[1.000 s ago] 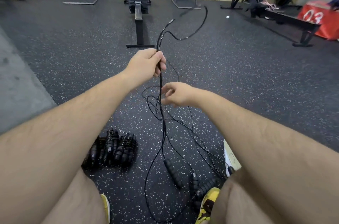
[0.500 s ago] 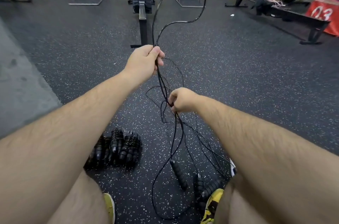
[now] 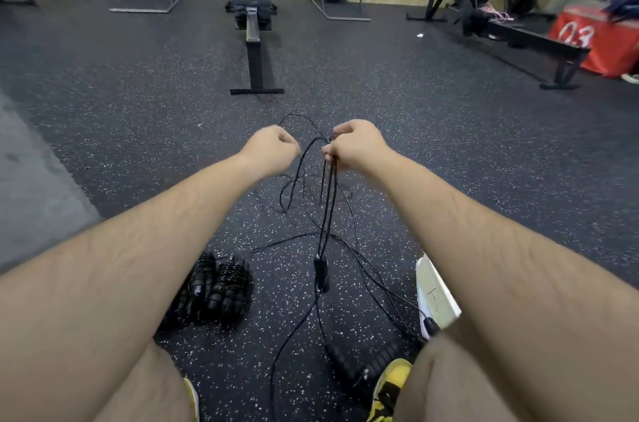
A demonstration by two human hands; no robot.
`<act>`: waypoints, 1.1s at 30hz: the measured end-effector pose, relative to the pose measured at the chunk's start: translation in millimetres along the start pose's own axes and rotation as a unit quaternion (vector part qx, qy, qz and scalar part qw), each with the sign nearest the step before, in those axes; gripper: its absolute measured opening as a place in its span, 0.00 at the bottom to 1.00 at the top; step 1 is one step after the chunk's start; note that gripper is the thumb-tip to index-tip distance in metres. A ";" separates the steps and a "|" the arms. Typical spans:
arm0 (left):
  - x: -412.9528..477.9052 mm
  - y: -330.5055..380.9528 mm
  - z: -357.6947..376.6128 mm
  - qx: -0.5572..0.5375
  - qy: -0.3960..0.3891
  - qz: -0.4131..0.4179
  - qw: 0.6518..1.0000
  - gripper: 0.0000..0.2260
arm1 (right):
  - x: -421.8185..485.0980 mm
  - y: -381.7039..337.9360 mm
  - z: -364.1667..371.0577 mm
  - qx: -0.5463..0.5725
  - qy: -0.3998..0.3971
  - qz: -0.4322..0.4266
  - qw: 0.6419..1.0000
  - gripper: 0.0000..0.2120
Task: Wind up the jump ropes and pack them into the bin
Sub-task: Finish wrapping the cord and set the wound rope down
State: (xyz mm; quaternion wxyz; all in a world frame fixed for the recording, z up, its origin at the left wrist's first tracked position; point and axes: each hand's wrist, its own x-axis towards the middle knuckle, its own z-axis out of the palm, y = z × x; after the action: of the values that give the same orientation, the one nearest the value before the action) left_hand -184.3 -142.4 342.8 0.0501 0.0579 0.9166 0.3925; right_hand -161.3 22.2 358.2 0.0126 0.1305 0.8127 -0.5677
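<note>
Left hand (image 3: 271, 150) dropped beside right hand (image 3: 356, 144), whose fingers (image 3: 328, 152) pinch the rope (image 3: 326, 214).

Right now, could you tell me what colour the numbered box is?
Red box, white numerals; head view.

Both arms extended forward, hands near each other. Left hand (image 3: 273, 150) curled, blurred, grip unclear. Right hand (image 3: 356, 144) pinches jump rope (image 3: 326, 214) strands.

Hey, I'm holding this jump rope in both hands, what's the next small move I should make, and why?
Probably bring your left hand to your right hand and pass over the strand it holds, adding a loop. The right hand already bunches several strands of the jump rope, with a handle at their lower end, and more cord trails loose on the floor.
</note>
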 end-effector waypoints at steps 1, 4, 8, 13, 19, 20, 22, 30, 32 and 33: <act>-2.9 3.3 5.4 -0.033 -0.054 0.014 0.998 0.04 | -0.8 -1.9 -3.2 0.031 0.001 -0.012 0.999 0.16; -14.5 12.7 22.3 -0.076 -0.169 0.053 0.981 0.08 | -6.0 -7.5 -9.2 0.126 -0.001 -0.036 0.991 0.19; -21.6 26.8 25.6 -0.222 -0.138 0.083 0.962 0.07 | -9.5 -12.4 -16.4 0.207 -0.002 -0.051 0.977 0.21; -16.3 33.1 12.9 -0.414 -0.151 -0.019 0.897 0.16 | -17.4 -17.1 -19.1 0.188 -0.085 -0.062 0.976 0.22; -8.1 29.2 9.4 -0.411 -0.060 -0.077 0.906 0.13 | -34.0 -14.8 -11.5 0.043 -0.261 -0.026 0.964 0.10; -9.3 30.5 8.3 -0.403 -0.053 -0.068 0.911 0.12 | -32.2 -14.4 -9.7 0.053 -0.234 -0.012 0.971 0.09; -12.5 32.1 4.4 -0.380 -0.040 -0.039 0.923 0.13 | -25.7 -15.4 -8.5 0.088 -0.151 0.017 0.984 0.09; -53.3 35.2 -24.0 -0.369 -0.226 0.039 0.901 0.12 | -23.0 -35.1 9.9 0.204 -0.167 0.018 0.964 0.16; -58.3 30.1 -27.0 -0.367 -0.268 0.024 0.891 0.11 | -21.5 -42.5 14.0 0.256 -0.142 -0.022 0.956 0.09; -59.5 27.8 -28.9 -0.371 -0.276 0.015 0.887 0.10 | -20.6 -45.5 14.9 0.270 -0.129 -0.046 0.953 0.07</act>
State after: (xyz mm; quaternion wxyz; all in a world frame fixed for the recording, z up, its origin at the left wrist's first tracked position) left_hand -127.6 -152.6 385.5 0.3131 0.1545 0.6525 0.6725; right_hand -153.7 -10.3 398.2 0.0553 0.0172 0.6261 -0.7776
